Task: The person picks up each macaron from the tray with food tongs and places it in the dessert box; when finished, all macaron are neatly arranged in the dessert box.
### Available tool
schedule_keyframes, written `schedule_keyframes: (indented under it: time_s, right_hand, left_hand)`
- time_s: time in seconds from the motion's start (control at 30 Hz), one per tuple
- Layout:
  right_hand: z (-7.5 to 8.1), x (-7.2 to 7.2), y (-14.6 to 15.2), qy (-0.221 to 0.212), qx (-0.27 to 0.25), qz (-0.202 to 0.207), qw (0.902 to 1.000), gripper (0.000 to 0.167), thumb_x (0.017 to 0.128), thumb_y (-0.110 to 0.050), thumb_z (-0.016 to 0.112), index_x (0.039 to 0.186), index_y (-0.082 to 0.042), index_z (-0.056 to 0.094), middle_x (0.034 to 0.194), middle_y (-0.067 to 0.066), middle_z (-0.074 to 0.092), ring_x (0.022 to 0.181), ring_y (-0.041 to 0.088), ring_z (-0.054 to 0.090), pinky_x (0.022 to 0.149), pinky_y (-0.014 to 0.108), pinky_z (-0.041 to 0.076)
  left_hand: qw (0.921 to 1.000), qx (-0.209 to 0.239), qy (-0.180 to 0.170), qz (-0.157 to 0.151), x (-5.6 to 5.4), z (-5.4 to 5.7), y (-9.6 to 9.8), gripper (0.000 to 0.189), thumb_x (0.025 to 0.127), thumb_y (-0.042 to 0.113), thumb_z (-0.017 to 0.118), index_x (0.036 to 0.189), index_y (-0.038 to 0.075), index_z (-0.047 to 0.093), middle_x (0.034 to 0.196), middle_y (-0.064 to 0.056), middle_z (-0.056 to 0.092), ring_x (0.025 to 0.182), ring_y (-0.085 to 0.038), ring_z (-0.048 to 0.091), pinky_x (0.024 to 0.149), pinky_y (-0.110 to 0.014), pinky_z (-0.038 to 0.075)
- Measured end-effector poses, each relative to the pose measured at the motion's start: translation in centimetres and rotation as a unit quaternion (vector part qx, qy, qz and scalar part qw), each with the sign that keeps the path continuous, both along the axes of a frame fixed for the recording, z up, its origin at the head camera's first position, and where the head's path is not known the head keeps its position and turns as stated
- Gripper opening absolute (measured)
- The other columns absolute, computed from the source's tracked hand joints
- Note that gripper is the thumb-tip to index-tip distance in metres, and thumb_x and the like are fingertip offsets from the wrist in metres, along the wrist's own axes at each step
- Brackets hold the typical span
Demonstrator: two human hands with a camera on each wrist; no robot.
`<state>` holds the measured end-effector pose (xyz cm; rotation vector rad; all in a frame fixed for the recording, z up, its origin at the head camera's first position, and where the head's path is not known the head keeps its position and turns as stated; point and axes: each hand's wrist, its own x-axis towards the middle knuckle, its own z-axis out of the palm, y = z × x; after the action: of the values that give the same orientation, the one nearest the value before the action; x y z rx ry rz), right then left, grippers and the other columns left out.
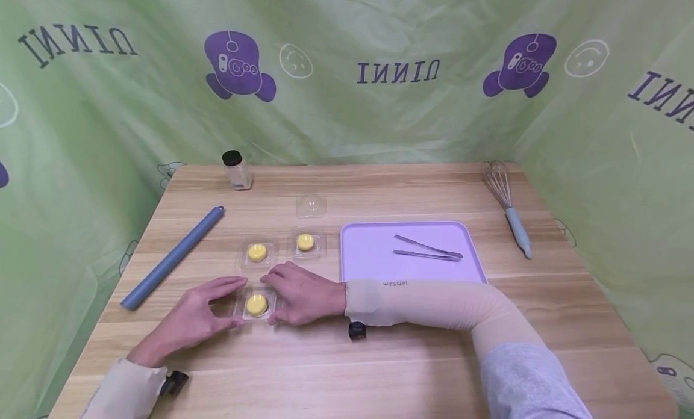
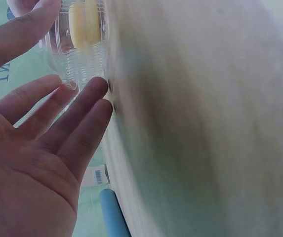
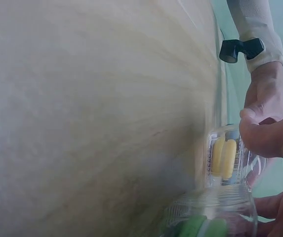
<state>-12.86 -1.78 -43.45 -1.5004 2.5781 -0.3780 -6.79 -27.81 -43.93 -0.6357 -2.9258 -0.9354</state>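
A yellow macaron point(image 1: 257, 305) sits inside a small clear plastic box point(image 1: 269, 316) near the front left of the table. My left hand point(image 1: 190, 316) holds the box's left side, thumb at the near corner and fingertips at the far one. From the right, my right hand point(image 1: 309, 294) holds the opposite side, also with thumb near and fingers far. Seen edge-on in the left wrist view, the macaron point(image 2: 85, 23) stands between clear walls. Two more yellow macarons, one at left point(image 1: 257, 253) and one at right point(image 1: 306, 242), lie in clear boxes just beyond my hands.
A clear lid point(image 1: 311, 206) lies behind the boxes. Tongs point(image 1: 428, 248) rest on a purple tray point(image 1: 358, 229), partly behind my right forearm. A blue rod point(image 1: 173, 259) and a black-lidded jar point(image 1: 237, 172) are at left, a whisk point(image 1: 508, 211) at far right. Green curtain surrounds the table.
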Motion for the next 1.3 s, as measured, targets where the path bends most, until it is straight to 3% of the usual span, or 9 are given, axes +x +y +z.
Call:
schedule_keyframes:
  time_s: [0.33, 0.77, 1.03, 1.3]
  right_hand:
    - [-0.42, 0.12, -0.28, 0.037, -0.014, 0.018, 0.9991, 0.079, 0.086, -0.057, 0.074, 0.140, -0.004, 0.051, 0.131, 0.005, 0.060, 0.121, 0.014, 0.057, 0.111, 0.021, 0.047]
    - [0.30, 0.23, -0.23, 0.008, 0.010, 0.018, 0.9997, 0.081, 0.089, -0.052, 0.073, 0.146, -0.002, 0.045, 0.138, 0.009, 0.064, 0.130, 0.019, 0.060, 0.117, 0.024, 0.044]
    - [0.24, -0.11, 0.04, -0.013, -0.003, 0.014, 0.9998, 0.079, 0.090, -0.047, 0.075, 0.147, -0.004, 0.042, 0.130, 0.006, 0.069, 0.120, 0.016, 0.065, 0.107, 0.023, 0.052]
    - [0.04, -0.20, -0.01, -0.025, -0.006, 0.013, 0.9996, 0.078, 0.091, -0.047, 0.073, 0.148, -0.005, 0.041, 0.135, 0.006, 0.066, 0.122, 0.016, 0.064, 0.108, 0.023, 0.051]
  left_hand:
    - [0.9997, -0.014, 0.020, -0.001, 0.01, -0.49, 0.30, 0.076, 0.062, 0.023, 0.097, 0.132, 0.011, 0.068, 0.138, -0.007, 0.066, 0.117, -0.027, 0.069, 0.101, -0.047, 0.054]
    - [0.9999, -0.010, -0.001, -0.013, -0.28, -0.06, 0.50, 0.076, 0.065, 0.024, 0.095, 0.134, 0.009, 0.065, 0.139, -0.013, 0.063, 0.124, -0.039, 0.064, 0.105, -0.057, 0.049]
    - [0.9998, -0.019, -0.009, -0.007, -0.53, 0.00, 0.56, 0.078, 0.068, 0.027, 0.094, 0.137, 0.009, 0.063, 0.141, -0.014, 0.062, 0.126, -0.039, 0.062, 0.106, -0.058, 0.050]
    - [0.9996, -0.026, -0.015, -0.005, -0.58, -0.03, 0.49, 0.078, 0.068, 0.025, 0.094, 0.137, 0.008, 0.063, 0.141, -0.014, 0.062, 0.128, -0.041, 0.060, 0.108, -0.058, 0.048]
